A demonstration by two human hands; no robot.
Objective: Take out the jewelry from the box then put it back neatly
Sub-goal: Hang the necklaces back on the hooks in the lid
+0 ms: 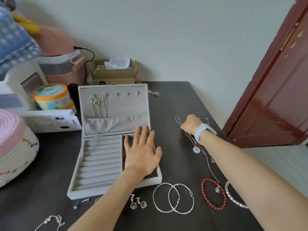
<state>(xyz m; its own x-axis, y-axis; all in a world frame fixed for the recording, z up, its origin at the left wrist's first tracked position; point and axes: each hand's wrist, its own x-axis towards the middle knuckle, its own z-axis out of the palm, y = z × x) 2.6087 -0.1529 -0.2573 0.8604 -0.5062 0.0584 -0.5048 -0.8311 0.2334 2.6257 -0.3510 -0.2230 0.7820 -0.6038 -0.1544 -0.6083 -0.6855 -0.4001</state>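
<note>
Most jewelry lies out on the counter (175,104) around the open box (101,160); two chains hang inside its lid. The left hand (141,150) hovers flat over the box; the right hand (191,124) pinches a necklace (206,157) beside it.

The grey jewelry box (115,139) lies open on the dark table (175,105), lid upright with two chains (95,104) hanging inside. The left hand (141,152), fingers spread flat, rests over its right compartment. At 3 o'clock from the box, the right hand (191,124) pinches a necklace (195,144). Toward 5 o'clock lie two hoop earrings (173,198) and a red bead bracelet (214,194).
</note>
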